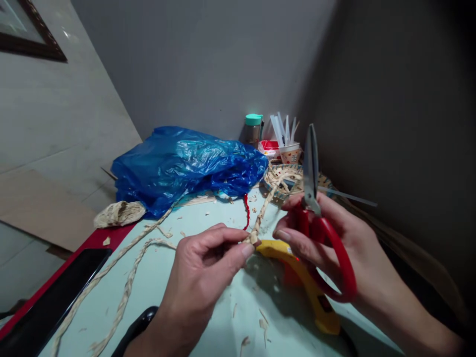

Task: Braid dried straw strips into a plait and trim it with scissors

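Observation:
Thumb and forefinger of my left hand (208,272) pinch a braided straw cord (261,214), which runs up and away towards a woven basket. My right hand (334,233) is wrapped around a pair of red-handled scissors (311,173); the blades point up and look closed together. Below the right hand lies a yellow glue gun (297,267) with a small red light. A red string (247,210) is beside the cord. Two more lengths of twisted cord (128,285) trail across the table to the left of my left hand.
A crumpled blue plastic bag (186,161) fills the back left. Behind stand a green-lidded bottle (253,130) and a paper cup (289,153) of glue sticks, near the woven basket (269,184). A black flat object (63,297) lies on the left edge. Straw scraps litter the table (156,292).

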